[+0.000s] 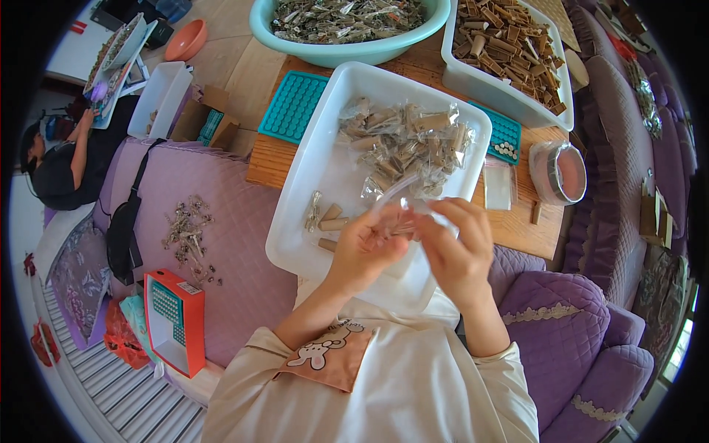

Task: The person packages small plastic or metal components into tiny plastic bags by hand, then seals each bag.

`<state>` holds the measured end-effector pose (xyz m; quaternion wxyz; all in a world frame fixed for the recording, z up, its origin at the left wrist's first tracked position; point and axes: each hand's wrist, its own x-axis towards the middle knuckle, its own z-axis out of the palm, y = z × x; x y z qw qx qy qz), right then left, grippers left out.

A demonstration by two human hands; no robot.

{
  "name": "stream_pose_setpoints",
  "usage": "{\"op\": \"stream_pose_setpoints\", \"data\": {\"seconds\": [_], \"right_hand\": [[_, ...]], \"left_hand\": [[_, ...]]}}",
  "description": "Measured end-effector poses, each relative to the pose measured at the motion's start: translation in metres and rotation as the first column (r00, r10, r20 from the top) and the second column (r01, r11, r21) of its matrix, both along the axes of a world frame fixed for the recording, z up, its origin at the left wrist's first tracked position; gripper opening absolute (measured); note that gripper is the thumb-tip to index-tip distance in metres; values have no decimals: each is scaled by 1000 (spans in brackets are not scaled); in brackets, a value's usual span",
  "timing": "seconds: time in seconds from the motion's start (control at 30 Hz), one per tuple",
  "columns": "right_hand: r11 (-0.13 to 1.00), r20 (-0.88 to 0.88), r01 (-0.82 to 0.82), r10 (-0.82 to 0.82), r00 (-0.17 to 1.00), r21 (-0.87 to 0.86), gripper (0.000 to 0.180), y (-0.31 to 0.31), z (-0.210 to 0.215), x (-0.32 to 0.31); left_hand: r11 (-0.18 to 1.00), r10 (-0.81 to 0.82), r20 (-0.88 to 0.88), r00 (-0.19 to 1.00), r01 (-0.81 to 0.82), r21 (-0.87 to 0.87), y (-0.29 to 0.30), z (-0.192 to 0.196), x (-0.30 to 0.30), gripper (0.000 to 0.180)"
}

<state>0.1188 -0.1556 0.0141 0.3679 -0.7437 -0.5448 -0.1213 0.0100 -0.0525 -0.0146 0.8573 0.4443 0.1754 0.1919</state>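
Observation:
Over the near part of a white plastic tray (299, 199), my left hand (369, 247) is closed around a small clear plastic bag (399, 221). My right hand (459, 251) pinches the same bag from the other side, thumb and finger at its upper edge. What sits inside the bag is partly hidden by my fingers. Beyond my hands lies a heap of bagged brown paper tubes (402, 140) in the tray. A few loose brown tubes (332, 221) rest near my left hand, beside a small clear-wrapped piece (313, 210).
Behind the tray stand a light-blue basin (351, 50) of wrapped pieces and a white bin (509, 96) of brown tubes. Teal moulds (292, 107) flank the tray. A tape roll (557, 173) and flat clear bags (500, 184) lie right. Another person (63, 173) works far left.

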Motion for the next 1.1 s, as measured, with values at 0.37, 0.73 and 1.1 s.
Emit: {"op": "stream_pose_setpoints", "data": {"seconds": [0.37, 0.73, 1.1], "right_hand": [[671, 79, -87, 213, 974, -737, 18, 6, -17, 17], [111, -43, -98, 417, 908, -989, 23, 25, -32, 2], [837, -899, -413, 430, 88, 360, 43, -4, 24, 54]], "left_hand": [[958, 177, -140, 974, -203, -203, 39, -22, -37, 25], [930, -24, 59, 998, 44, -365, 32, -26, -34, 39], [907, -299, 71, 952, 307, -289, 49, -13, -38, 63]]}}
